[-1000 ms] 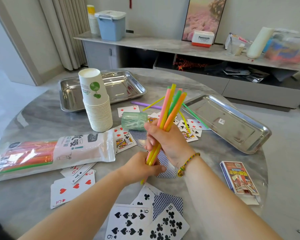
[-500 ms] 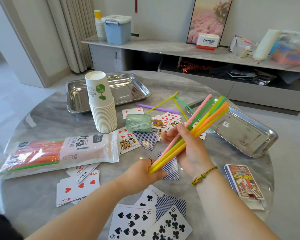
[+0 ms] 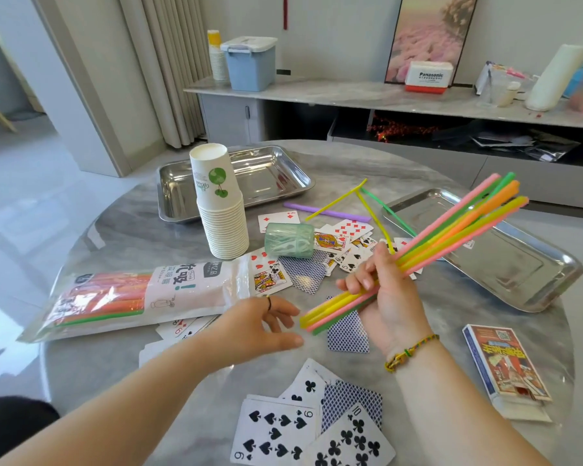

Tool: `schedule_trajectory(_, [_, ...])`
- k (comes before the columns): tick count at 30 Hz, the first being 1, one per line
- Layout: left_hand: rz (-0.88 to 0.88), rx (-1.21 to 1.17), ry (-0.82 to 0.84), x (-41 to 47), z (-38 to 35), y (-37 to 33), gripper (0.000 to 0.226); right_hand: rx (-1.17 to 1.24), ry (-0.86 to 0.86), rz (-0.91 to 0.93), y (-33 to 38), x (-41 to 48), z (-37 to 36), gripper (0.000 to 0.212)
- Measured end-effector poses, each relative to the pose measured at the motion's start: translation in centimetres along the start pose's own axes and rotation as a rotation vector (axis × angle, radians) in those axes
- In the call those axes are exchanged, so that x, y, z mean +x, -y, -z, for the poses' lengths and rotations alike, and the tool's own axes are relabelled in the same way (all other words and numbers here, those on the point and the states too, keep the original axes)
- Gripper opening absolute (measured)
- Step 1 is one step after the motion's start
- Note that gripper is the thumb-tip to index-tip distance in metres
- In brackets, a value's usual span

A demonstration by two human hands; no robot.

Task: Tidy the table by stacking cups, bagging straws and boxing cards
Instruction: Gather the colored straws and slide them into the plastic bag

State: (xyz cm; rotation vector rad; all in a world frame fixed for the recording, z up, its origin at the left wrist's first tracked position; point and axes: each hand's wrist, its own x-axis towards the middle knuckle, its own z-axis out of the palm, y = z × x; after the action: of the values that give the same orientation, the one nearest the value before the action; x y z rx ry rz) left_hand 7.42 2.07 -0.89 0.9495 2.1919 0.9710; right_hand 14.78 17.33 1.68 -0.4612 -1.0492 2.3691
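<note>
My right hand [image 3: 382, 297] grips a bundle of coloured straws [image 3: 451, 230], tilted low at the left and high at the right. Just left of the bundle's lower ends hovers my left hand [image 3: 266, 326], fingers relaxed and holding nothing. The straw bag [image 3: 142, 297] lies on the table to the left, partly filled with straws. A stack of paper cups [image 3: 221, 210] stands upside down behind it. Loose straws [image 3: 334, 210] lie further back. Playing cards [image 3: 317, 428] are scattered over the table, and the card box [image 3: 505, 364] lies at the right edge.
Two steel trays sit on the round marble table [image 3: 115, 371]: one at the back [image 3: 276, 173], one at the right [image 3: 519, 274]. A small green container [image 3: 288, 244] lies on its side among the cards. A sideboard with boxes stands behind.
My right hand tipped the straw bundle from nearly upright to slanting right. My left hand let go of the lower ends and moved slightly left, opening.
</note>
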Motion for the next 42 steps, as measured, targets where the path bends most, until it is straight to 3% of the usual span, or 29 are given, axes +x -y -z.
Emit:
schedule_trajectory(3, [-0.032,0.208,-0.255,-0.3,3.1,-0.1,0.027,0.036,-0.067,0.004,0.0,0.5,0.3,0.055])
schedule_trajectory(5, [-0.024,0.455,-0.326,0.1,4.9,0.0,0.053,0.044,-0.097,0.006,0.0,0.7,0.3,0.046])
schedule_trajectory(8, [0.117,0.740,-0.138,1.4,6.4,0.6,0.089,0.053,-0.113,0.013,-0.1,0.9,0.4,0.044])
schedule_trajectory(11, [0.213,0.825,0.021,2.6,6.7,1.9,0.108,0.069,-0.121,0.006,-0.1,1.1,0.5,0.041])
schedule_trajectory(16, [0.267,0.909,0.077,4.0,6.4,3.5,0.115,0.056,-0.127,0.012,-0.3,1.3,0.7,0.040])
schedule_trajectory(21, [0.212,0.966,0.010,4.7,6.7,3.5,0.103,0.046,-0.135,-0.009,-0.5,1.5,0.6,0.041])
schedule_trajectory(28, [0.059,0.845,-0.105,2.6,6.6,0.5,0.087,0.037,-0.132,0.041,-0.7,1.7,-0.1,0.042])
schedule_trajectory(32, [-0.059,0.647,-0.160,0.3,6.9,-2.4,0.085,0.153,-0.120,0.102,1.3,1.1,-1.2,0.051])
schedule_trajectory(37, [-0.189,0.372,-0.185,-2.2,6.9,-4.0,0.076,0.361,-0.060,0.130,4.6,-0.9,-2.9,0.043])
schedule_trajectory(42, [-0.248,0.256,-0.197,-3.1,5.3,-4.6,0.081,0.434,0.054,0.110,4.7,-2.6,-4.2,0.051])
